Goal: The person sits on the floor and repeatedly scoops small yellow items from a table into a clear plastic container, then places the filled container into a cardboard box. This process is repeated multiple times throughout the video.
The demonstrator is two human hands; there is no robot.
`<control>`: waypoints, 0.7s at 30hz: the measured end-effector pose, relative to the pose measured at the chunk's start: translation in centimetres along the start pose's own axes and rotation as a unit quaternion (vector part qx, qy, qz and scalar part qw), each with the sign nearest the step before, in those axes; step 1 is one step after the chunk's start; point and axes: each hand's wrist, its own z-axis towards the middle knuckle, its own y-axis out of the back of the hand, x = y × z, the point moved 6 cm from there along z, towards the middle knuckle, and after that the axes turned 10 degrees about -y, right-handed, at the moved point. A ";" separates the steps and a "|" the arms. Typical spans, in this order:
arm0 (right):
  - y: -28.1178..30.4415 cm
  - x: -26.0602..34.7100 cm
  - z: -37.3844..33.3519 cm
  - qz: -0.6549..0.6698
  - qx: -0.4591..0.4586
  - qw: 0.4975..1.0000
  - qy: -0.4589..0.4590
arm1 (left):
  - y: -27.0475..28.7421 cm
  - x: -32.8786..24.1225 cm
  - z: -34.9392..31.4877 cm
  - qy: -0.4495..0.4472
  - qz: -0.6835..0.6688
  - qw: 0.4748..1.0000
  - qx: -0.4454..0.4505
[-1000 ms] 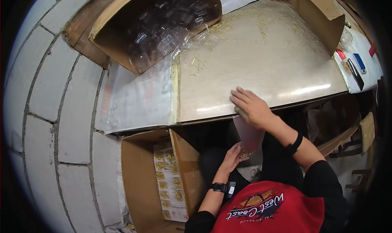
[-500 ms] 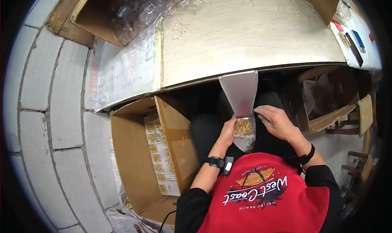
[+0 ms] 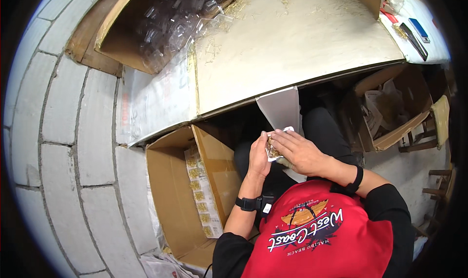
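Observation:
Between my hands, above my lap, is a small clear plastic box [image 3: 273,150] with a pale rim and many thin gold-coloured metal pins in it. My left hand [image 3: 260,156] grips its left side, thumb along the edge. My right hand [image 3: 300,153] lies over its right side with fingers stretched across the top and pressing on it; the thumb sits lower, wearing a pale covering. Just beyond my hands, a white chute [image 3: 280,106] slopes down from the table edge; its lower end is hidden behind them.
Loose gold pins are scattered on the pale table [image 3: 292,54]. A carton of clear empty boxes [image 3: 165,39] stands at far left. Lower left, an open cardboard box [image 3: 170,195] holds rows of filled packs [image 3: 200,195]. Another carton [image 3: 390,107] and a stool [image 3: 438,122] are at right.
My right hand has come left onto the plastic box, now covering part of it. The box has moved away from the chute's end, slightly left and tilted. The whole view has shifted a little.

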 end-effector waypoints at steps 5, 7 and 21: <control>1.2 0.2 0.3 -0.012 -0.035 0.999 0.003 | -1.5 -1.2 -0.3 -0.042 -0.048 0.998 -0.001; 1.7 0.1 0.9 0.012 -0.047 0.999 -0.012 | -2.0 -0.7 -0.1 -0.068 -0.019 0.997 -0.011; 3.1 -0.1 1.6 0.000 -0.070 0.997 0.035 | -3.4 -2.1 -0.6 -0.063 -0.070 0.995 -0.020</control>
